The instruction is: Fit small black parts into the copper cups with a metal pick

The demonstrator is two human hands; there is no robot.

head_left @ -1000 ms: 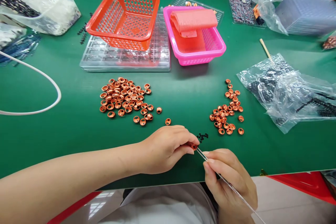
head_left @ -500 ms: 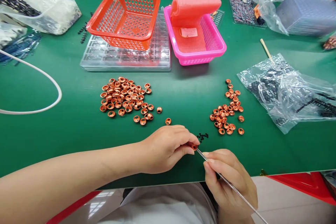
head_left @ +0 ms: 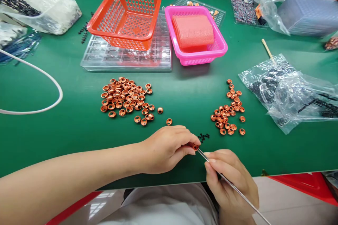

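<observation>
Copper cup [head_left: 195,147], one, pinched above the near edge of the green table [head_left: 182,93].
Around it I list: orange basket [head_left: 145,44] on clear trays [head_left: 126,64]; pink basket [head_left: 202,58] holding red foam [head_left: 194,30]; loose copper cups, left heap [head_left: 123,96] and right heap [head_left: 228,116]; plastic bag [head_left: 287,93]; black bits [head_left: 204,137] just beyond the fingertips. My view of the cup is partly blocked by the left hand [head_left: 163,151] gripping it; right hand [head_left: 229,179] grasps tweezers [head_left: 237,191], tips at its opening. Finish: shiny, round, dark-centred.

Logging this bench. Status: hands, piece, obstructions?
Left hand pinching copper-coloured piece. Right hand holding tweezers, tips at piece. No obstruction visible; black bits beyond.
</observation>
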